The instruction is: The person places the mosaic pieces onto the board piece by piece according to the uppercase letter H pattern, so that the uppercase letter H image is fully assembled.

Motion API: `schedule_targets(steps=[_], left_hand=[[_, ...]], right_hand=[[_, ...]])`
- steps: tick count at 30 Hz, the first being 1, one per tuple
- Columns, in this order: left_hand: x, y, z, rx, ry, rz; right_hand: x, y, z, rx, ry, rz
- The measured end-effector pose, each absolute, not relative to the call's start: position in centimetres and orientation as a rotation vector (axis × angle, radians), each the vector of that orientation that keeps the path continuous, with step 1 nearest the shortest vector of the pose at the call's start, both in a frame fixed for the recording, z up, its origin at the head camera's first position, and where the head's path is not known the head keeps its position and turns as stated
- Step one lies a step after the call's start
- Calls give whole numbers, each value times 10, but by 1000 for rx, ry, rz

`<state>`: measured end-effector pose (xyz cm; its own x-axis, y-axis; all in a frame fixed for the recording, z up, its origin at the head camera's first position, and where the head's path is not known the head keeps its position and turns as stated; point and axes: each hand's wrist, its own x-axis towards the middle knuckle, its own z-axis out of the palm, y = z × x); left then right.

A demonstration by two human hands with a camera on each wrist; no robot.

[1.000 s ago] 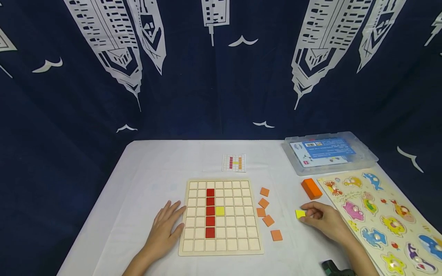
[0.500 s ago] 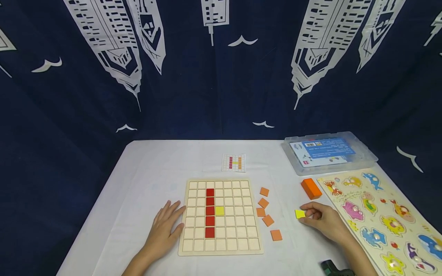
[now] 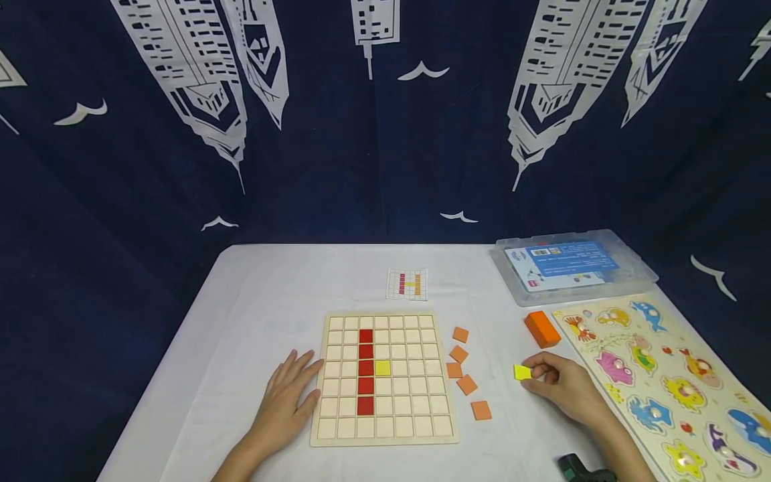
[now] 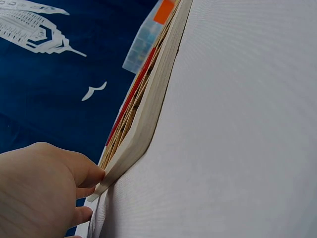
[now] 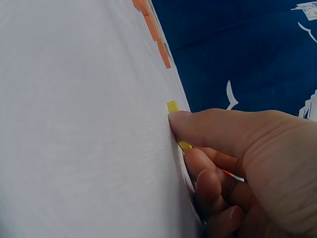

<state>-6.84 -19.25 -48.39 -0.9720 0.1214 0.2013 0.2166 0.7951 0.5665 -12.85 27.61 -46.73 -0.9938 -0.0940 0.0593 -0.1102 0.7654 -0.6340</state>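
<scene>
A pale wooden grid board (image 3: 415,405) lies mid-table, with a column of red square tiles (image 3: 365,368) and one yellow tile (image 3: 382,367) to the right of that column's middle. My left hand (image 3: 283,405) rests at the board's left edge, fingers extended and touching its rim. To the right, my right hand (image 3: 566,385) pinches another yellow square tile (image 5: 172,107) by its edge between thumb and fingers, low over the white cloth. Several loose orange tiles (image 3: 466,384) lie between the board and my right hand.
Behind the board lies a small pattern card (image 3: 407,284). An orange block (image 3: 543,329), a clear plastic case (image 3: 512,271) and a puzzle board with sea animals (image 3: 656,361) fill the right side. A dark object (image 3: 581,468) sits at the front edge.
Almost nothing differs. My right hand still holds the yellow tile in nearly the same spot, and my left hand stays against the board.
</scene>
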Motion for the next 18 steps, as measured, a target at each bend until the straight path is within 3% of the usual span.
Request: schedule_targets(steps=[10,18], left_hand=[[-69,-193,-485,-286,-2810,-910],[-69,-193,-484,-260,-2838,-930]], right_hand=[[-129,270,-466,231,-2840,976],[-138,233,-442,308,-2840,1062]])
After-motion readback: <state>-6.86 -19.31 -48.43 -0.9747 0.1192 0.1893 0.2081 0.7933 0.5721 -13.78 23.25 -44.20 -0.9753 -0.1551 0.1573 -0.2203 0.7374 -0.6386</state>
